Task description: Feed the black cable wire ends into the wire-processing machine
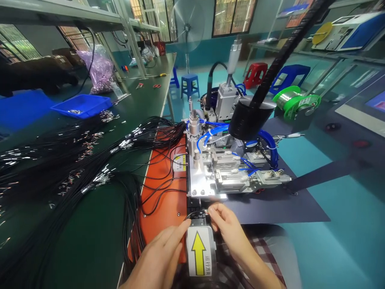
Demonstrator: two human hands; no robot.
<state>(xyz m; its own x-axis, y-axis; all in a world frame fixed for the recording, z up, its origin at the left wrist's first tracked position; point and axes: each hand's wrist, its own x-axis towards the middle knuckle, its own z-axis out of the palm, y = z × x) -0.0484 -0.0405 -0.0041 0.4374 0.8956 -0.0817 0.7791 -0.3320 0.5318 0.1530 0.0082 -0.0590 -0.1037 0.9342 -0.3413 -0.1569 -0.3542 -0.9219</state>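
Note:
A black cable (195, 214) lies across the near end of the machine's feed track, in front of the metal plate (198, 176). My right hand (226, 224) pinches the cable's wire end, where small bare tips show at the fingertips. My left hand (161, 251) is on the other side of the track, its fingers together and their tips closed on the same cable. Just below both hands is a white label with a yellow arrow (197, 251) on a rounded guard.
Bundles of black cables (129, 200) spread over the green bench (90, 241) and orange board (162, 172). A blue tray (82, 105) holds small metal parts. A black duct (251, 118) hangs over the machine, with a green solder wire spool (296, 102) beyond it.

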